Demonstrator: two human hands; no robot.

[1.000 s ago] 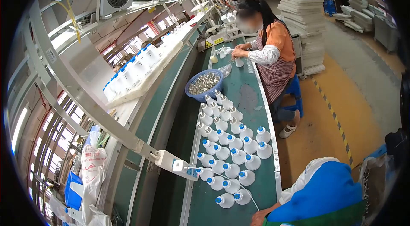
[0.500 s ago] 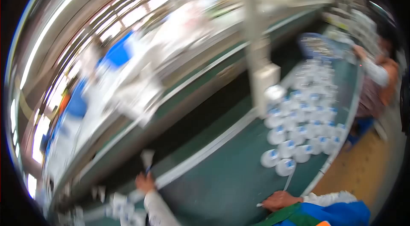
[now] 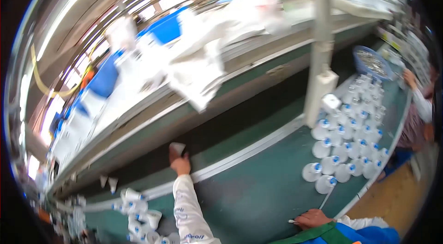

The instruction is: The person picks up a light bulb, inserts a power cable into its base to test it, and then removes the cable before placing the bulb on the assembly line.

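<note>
My left hand (image 3: 181, 163) reaches over the dark sunken belt, its fingers closed around a small whitish cone-shaped piece (image 3: 177, 148); blur hides its details. My right hand (image 3: 314, 219) rests low over the green work surface, closed on a thin white stick whose tip (image 3: 291, 221) pokes out to the left. Beyond it stand rows of translucent rounded pieces with blue tips (image 3: 326, 183). More white pieces with blue ends (image 3: 150, 218) lie in a loose heap at lower left. Two small white cones (image 3: 112, 184) are on the dark belt.
A white post (image 3: 318, 59) with a box rises beside the rows. Behind the belt, a raised shelf carries white cloth (image 3: 198, 68) and blue bins (image 3: 166, 27). At right, a co-worker's hand (image 3: 409, 79) is near a blue basket (image 3: 371, 63) of small parts.
The view has swung left, so the scene sits further right. My left hand has moved further out over the dark belt, still holding the cone-shaped piece. My right hand keeps its place.
</note>
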